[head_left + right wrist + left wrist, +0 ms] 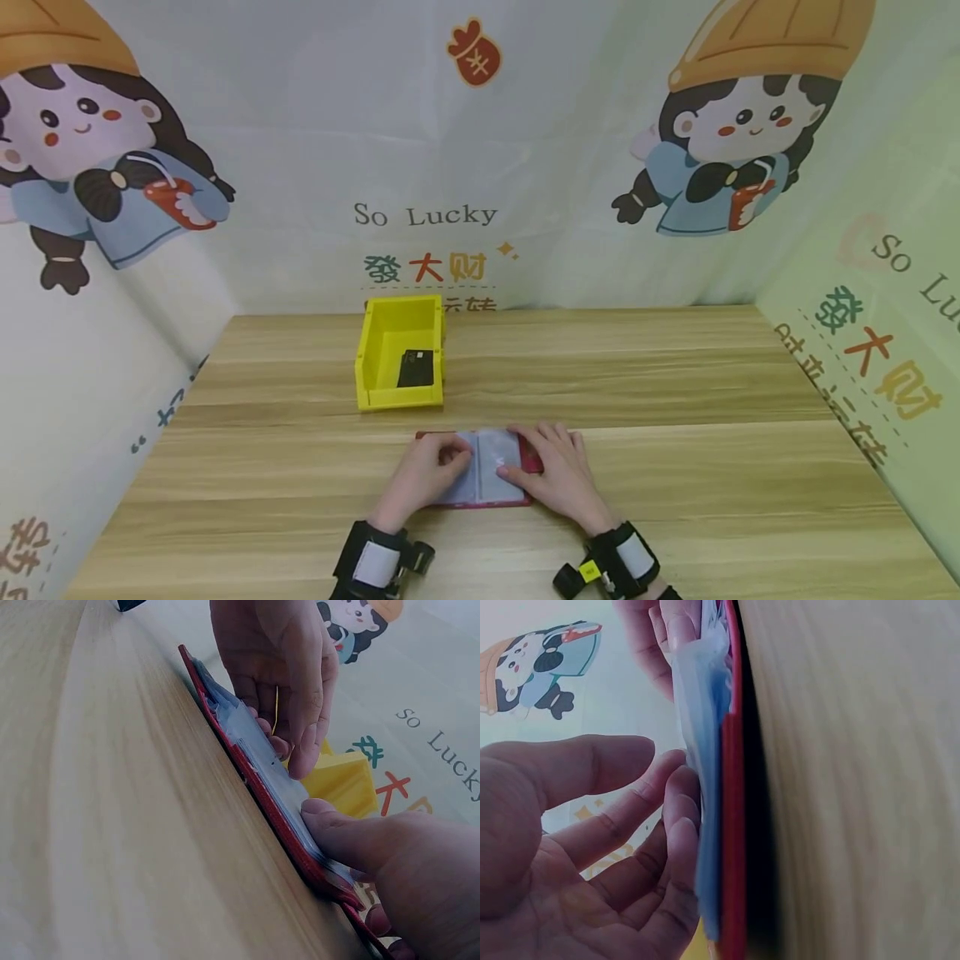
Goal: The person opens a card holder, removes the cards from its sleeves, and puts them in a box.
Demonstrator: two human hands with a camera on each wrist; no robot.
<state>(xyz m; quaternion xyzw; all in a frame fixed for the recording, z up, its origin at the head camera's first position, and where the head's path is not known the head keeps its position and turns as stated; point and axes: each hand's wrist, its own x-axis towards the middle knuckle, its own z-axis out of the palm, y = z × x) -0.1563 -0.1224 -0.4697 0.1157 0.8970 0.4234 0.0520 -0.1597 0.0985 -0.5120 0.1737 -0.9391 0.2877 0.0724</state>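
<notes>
A red card holder [480, 471] lies open and flat on the wooden worktop [675, 400], close to the near edge, with its clear plastic sleeves [491, 467] facing up. Both hands rest on it, one on each half, which holds the covers spread so the pages do not spring closed.

The left hand [427, 477] sits on the left half. In the left wrist view its fingers [676, 825] curl against the edge of the sleeves and the thumb hangs just off them, so its grip looks like a light pinch on a sleeve, though the view is too close to be sure it is not only touching. The right hand [551, 471] lies over the right half with the fingers fairly straight; in the right wrist view its thumb [352, 840] presses down on the top sleeve. That grip is released, a flat press and no clench.

Behind the holder, a little to the left and well apart from the hands, stands a yellow bin [400, 352] with its open side toward the person. A dark card [416, 368] lies inside it on the floor, toward the right wall.
</notes>
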